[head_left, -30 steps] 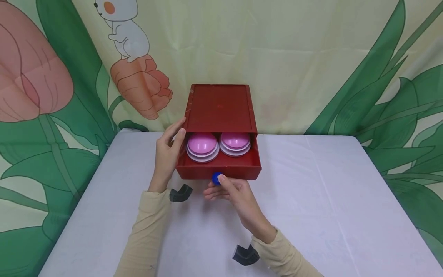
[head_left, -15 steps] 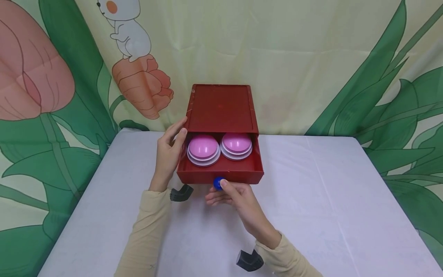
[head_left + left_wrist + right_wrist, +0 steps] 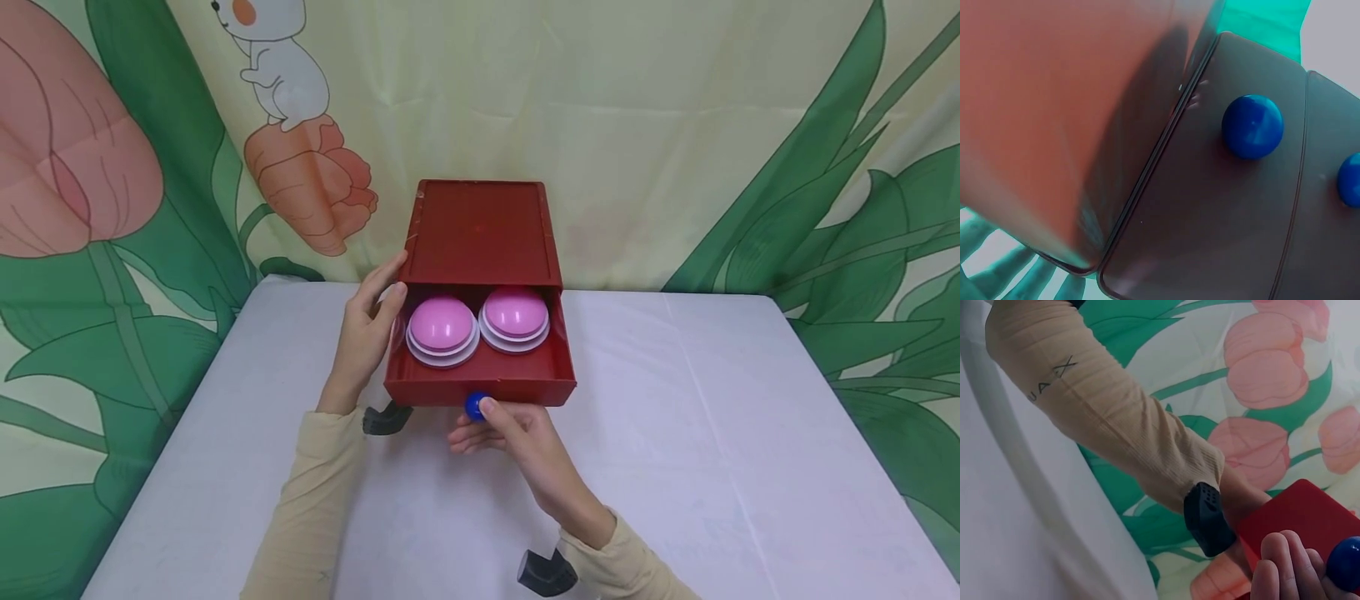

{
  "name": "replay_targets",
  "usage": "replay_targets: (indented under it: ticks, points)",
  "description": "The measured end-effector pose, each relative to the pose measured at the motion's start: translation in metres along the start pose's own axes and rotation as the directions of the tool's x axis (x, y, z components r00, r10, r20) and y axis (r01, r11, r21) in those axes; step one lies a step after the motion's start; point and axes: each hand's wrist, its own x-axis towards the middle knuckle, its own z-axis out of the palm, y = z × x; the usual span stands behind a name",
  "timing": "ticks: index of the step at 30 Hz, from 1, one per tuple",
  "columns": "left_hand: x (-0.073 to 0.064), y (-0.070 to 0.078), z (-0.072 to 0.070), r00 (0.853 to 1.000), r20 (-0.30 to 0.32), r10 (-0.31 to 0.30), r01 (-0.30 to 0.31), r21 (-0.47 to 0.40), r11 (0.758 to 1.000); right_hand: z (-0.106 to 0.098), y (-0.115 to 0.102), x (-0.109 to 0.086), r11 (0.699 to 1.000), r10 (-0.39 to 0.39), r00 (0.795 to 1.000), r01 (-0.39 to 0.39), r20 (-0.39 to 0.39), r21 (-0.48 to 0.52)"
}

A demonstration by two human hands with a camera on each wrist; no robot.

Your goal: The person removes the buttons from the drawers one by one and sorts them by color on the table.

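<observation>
A red drawer box stands at the back of the table with its top drawer pulled well out. Inside lie two pink domes on round white bases, side by side. My right hand pinches the blue ball knob on the drawer front, thumb on top. Its other fingers show beside the knob in the right wrist view. My left hand rests along the box's left side, fingers extended. The left wrist view has two more front panels, each with a blue knob.
A white cloth covers the table. Behind the box hangs a curtain printed with a rabbit, a carrot and plants. Dark camera mounts stick out from both wrists.
The drawer has slid further out toward the person, drawn by my right hand on the knob, and more of the pink domes shows. My left hand stays against the box.
</observation>
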Motion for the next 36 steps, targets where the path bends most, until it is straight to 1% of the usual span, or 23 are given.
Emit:
replay_targets:
  ticks: [7, 14, 20, 27, 30, 36]
  points:
    - [0.001, -0.003, 0.001, 1.000, -0.008, 0.003, -0.003, 0.003, 1.000, -0.001, -0.001, -0.003, 1.000, 0.001, 1.000, -0.001, 0.005, -0.014]
    - [0.001, -0.003, 0.002, 1.000, -0.017, 0.016, -0.017, -0.019, 1.000, -0.001, -0.002, -0.004, 0.999, 0.014, 1.000, -0.013, 0.014, -0.033]
    - [0.001, -0.003, 0.003, 0.999, -0.036, 0.020, -0.021, -0.024, 0.999, -0.001, -0.005, -0.004, 0.998, 0.018, 1.000, -0.017, 0.020, -0.056]
    - [0.001, -0.004, 0.003, 0.999, -0.037, 0.024, -0.025, -0.024, 0.999, -0.005, -0.007, -0.007, 0.997, 0.044, 0.999, -0.045, -0.010, -0.069]
    - [0.000, -0.004, 0.002, 0.999, -0.043, 0.027, -0.028, -0.022, 0.999, -0.008, -0.009, -0.009, 0.995, 0.036, 0.999, -0.038, -0.022, -0.089]
    - [0.001, -0.002, 0.003, 0.998, -0.053, 0.028, -0.030, -0.037, 0.999, -0.016, -0.011, -0.014, 0.994, -0.005, 1.000, 0.004, -0.011, -0.108]
